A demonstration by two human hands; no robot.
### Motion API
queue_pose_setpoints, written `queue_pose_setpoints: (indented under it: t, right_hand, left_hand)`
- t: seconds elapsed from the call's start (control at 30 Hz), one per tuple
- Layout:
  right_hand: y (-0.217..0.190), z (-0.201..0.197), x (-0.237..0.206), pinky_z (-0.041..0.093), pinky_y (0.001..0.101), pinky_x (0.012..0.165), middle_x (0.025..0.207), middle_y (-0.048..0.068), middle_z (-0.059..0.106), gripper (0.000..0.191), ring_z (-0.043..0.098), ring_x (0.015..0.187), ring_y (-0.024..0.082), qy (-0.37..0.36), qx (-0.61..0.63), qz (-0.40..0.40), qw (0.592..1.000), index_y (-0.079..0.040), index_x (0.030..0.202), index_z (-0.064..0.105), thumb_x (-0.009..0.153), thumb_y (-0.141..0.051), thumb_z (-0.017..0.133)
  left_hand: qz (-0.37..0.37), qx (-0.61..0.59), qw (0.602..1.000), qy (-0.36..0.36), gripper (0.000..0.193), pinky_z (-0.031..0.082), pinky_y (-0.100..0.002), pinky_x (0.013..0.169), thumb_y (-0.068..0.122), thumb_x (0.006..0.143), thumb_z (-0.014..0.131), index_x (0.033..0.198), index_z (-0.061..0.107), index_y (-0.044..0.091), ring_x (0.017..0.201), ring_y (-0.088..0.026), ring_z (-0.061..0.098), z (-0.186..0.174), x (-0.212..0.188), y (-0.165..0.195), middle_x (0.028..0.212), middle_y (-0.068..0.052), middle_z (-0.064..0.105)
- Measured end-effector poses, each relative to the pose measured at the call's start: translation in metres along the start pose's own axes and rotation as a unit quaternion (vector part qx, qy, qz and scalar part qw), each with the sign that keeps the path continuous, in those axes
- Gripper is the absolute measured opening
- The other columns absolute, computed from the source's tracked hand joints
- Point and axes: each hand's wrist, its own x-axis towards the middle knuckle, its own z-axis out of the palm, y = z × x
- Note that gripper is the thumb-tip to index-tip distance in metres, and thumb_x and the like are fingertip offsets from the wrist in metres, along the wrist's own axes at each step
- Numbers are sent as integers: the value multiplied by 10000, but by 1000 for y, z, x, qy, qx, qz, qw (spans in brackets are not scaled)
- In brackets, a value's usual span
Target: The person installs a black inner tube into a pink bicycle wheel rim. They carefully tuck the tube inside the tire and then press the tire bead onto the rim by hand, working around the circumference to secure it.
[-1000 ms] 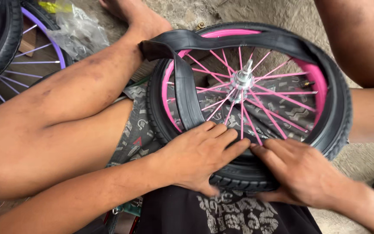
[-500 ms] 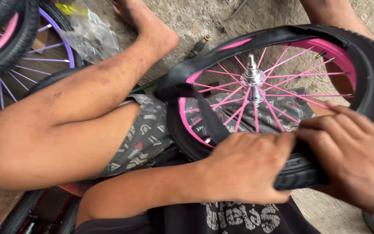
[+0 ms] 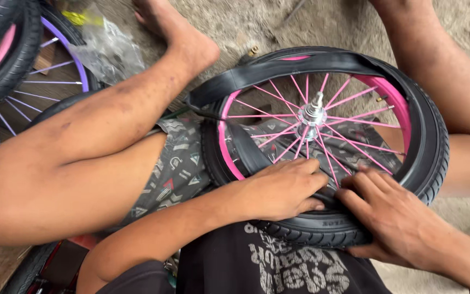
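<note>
Wheel: pink rim [image 3: 398, 103] with black tyre [image 3: 322, 231], lying flat across the person's lap, propped on the legs so both hands can bear down on its near edge.
Tube: black inner tube [image 3: 278, 65] hangs loose over the far side, not yet tucked in.
Left hand [image 3: 284, 188]: palm down, fingers curled over the tyre's inner edge, pressing.
Right hand [image 3: 395, 218]: beside it, fingers bent, gripping the tyre.
Around: second wheel [image 3: 6, 60] and plastic bag [image 3: 107, 51] on the floor, left.

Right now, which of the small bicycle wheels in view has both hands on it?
The black-tyred wheel with the pink rim and pink spokes, lying across the lap: left hand and right hand press its near edge. The purple-rimmed wheel lies untouched at upper left.
</note>
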Motion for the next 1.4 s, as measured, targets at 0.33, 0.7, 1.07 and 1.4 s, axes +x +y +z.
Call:
queue_pose_setpoints:
  t: [0.33, 0.7, 1.07, 1.4]
  right_hand:
    - [15, 39, -2, 455, 465, 937, 1095, 123, 573, 807, 569, 1072, 361, -77, 57, 31, 995, -58, 1145, 549, 563, -485, 909]
    - [-3, 31, 3, 434, 467, 990, 1056, 136, 616, 660, 591, 1099, 386, -6, 128, -22, 992, -63, 1008, 566, 553, -410, 894]
    - [-10, 30, 8, 379, 522, 1138, 1026, 133, 623, 743, 612, 1057, 368, 19, 61, -12, 998, -30, 1015, 573, 534, -504, 883]
    - [-3, 38, -7, 502, 490, 972, 819, 140, 648, 598, 665, 852, 378, 30, 115, 52, 992, -7, 901, 609, 494, -315, 921]
  left_hand:
    - [30, 114, 991, 66, 335, 562, -448, 763, 196, 822, 773, 1042, 578, 34, 950, -313, 703, 20, 1, -5, 1051, -154, 583]
    - [-1, -26, 997, -71, 268, 540, -490, 767, 314, 959, 641, 1037, 612, 59, 885, -377, 685, 8, -18, -12, 937, -143, 643]
    - [5, 253, 967, -32, 670, 461, -392, 793, 506, 569, 895, 919, 597, 18, 838, -261, 627, 11, -28, 45, 842, -105, 622]
    - [-23, 104, 994, -34, 716, 496, -441, 864, 491, 639, 871, 1059, 580, -11, 963, -313, 642, 20, -13, 36, 958, -142, 635]
